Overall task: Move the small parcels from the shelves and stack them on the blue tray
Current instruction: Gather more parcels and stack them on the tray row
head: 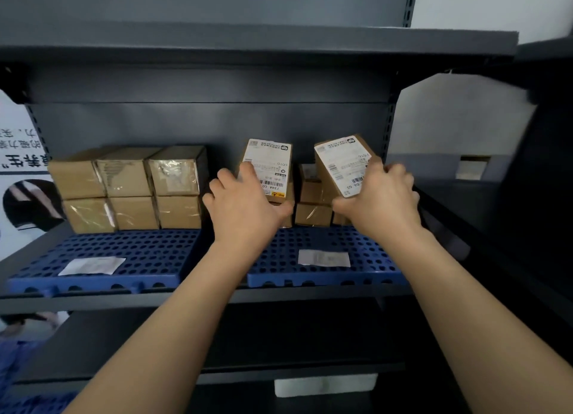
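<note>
Left hand (245, 204), right hand (376, 196), each gripping parcel (269, 159)

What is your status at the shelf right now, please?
Left hand grips an upright labelled parcel. Right hand grips a tilted labelled parcel. Both at the right blue tray, smaller parcels stacked behind. No obstruction seen.

Parcel label print
On the left parcel (269, 157), "734A" and "C010"; on the right parcel (341, 162), "06"; other print too small.
</note>
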The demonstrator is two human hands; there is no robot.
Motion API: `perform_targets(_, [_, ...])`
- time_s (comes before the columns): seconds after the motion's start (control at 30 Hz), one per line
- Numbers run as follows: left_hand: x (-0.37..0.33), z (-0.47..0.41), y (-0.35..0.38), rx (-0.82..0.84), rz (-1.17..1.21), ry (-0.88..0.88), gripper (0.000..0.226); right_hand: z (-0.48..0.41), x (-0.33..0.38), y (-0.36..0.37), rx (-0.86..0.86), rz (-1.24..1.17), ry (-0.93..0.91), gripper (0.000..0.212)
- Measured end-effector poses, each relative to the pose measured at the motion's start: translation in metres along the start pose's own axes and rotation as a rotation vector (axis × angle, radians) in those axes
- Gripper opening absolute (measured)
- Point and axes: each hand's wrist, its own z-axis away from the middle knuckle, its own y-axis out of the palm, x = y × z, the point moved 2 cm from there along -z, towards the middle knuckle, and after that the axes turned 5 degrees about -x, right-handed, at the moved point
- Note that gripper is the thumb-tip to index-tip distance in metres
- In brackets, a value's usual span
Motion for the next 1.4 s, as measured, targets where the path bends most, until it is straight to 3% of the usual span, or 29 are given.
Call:
perform_targets(0.47, [-0.001, -0.100, 0.075, 0.050, 0.052, 0.050, 0.087, -0.092, 0.029, 0.061, 0.021, -0.074, 0.065, 0.085])
perform_targets(0.77, [-0.014, -0.121, 0.100, 0.042, 0.017, 0.002, 0.089, -0.133, 0.029, 0.080, 0.130, -0.053, 0.032, 0.092])
perform_targets(1.13, [-0.008, -0.128, 0.106, 0.083, 0.047, -0.013, 0.102, -0.154, 0.034, 0.102, 0.209, -0.005, -0.035, 0.081])
perform_targets(1.27, [-0.003, -0.127, 0.111, 0.059, 0.116, 0.019, 0.084, -0.158, 0.038, 0.111, 0.206, -0.028, -0.085, 0.084])
perform_targets(1.4, [0.003, -0.128, 0.115, 0.063, 0.157, 0.038, 0.068, -0.160, 0.040, 0.112, 0.166, -0.073, -0.082, 0.072])
